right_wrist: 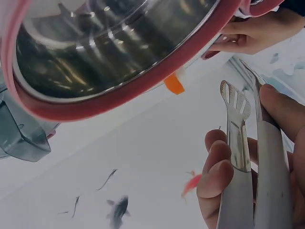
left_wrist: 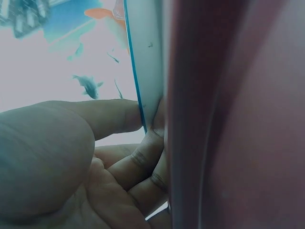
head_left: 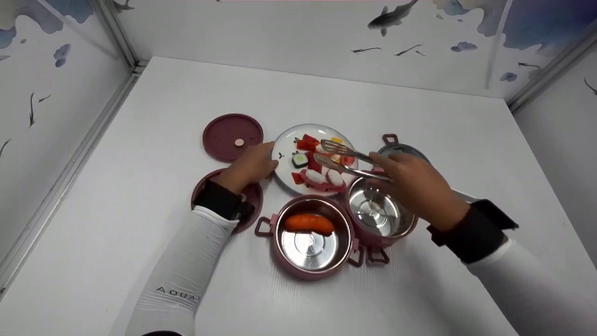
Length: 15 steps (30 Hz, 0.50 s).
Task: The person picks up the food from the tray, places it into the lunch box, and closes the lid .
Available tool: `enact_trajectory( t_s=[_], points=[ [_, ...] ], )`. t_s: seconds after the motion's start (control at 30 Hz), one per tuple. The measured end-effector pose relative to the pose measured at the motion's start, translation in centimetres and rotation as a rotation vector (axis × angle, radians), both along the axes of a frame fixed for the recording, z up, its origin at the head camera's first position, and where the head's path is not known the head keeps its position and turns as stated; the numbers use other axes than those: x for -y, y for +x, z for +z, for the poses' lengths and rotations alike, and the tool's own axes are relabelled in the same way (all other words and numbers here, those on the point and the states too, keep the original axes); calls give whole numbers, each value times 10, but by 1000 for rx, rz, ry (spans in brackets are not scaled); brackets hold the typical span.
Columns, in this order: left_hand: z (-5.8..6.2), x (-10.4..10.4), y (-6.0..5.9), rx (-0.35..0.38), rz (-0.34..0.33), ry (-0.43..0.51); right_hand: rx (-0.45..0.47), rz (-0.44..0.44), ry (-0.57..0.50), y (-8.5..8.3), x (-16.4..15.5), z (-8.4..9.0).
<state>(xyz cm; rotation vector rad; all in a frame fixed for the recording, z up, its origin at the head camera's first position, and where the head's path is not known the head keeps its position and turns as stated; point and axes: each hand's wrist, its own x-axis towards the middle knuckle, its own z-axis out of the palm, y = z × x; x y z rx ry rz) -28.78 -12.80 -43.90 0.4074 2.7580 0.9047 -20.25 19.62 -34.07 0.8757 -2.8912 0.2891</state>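
Observation:
A white plate (head_left: 284, 144) holds several toy food pieces: red chunks, a sushi roll and shrimp-like bits. My left hand (head_left: 252, 163) grips the plate's left rim (left_wrist: 147, 71), thumb on top and fingers curled beneath. My right hand (head_left: 415, 184) holds metal tongs (head_left: 347, 156), tips apart over the food on the plate; the tongs (right_wrist: 248, 157) lie between the thumb and fingers in the right wrist view. Two pink steel-lined lunch box tiers sit in front: the near tier (head_left: 312, 240) has an orange sausage (head_left: 308, 223), the right tier (head_left: 380, 212) has nothing in it.
A pink round lid (head_left: 232, 136) lies behind my left hand, another pink piece (head_left: 252, 200) under my left wrist. A grey lid (head_left: 403, 149) with a handle sits behind my right hand. White walls with fish prints enclose the white table (head_left: 140, 261).

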Motion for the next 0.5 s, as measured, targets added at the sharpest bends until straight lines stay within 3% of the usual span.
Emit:
enact_trajectory(
  t_s=[0.27, 0.5],
  points=[
    [-2, 2, 1, -9, -2, 2, 77, -94, 146, -37, 16, -1],
    [-2, 1, -1, -33, -16, -19, 71, -106, 214, -49, 22, -4]
  ],
)
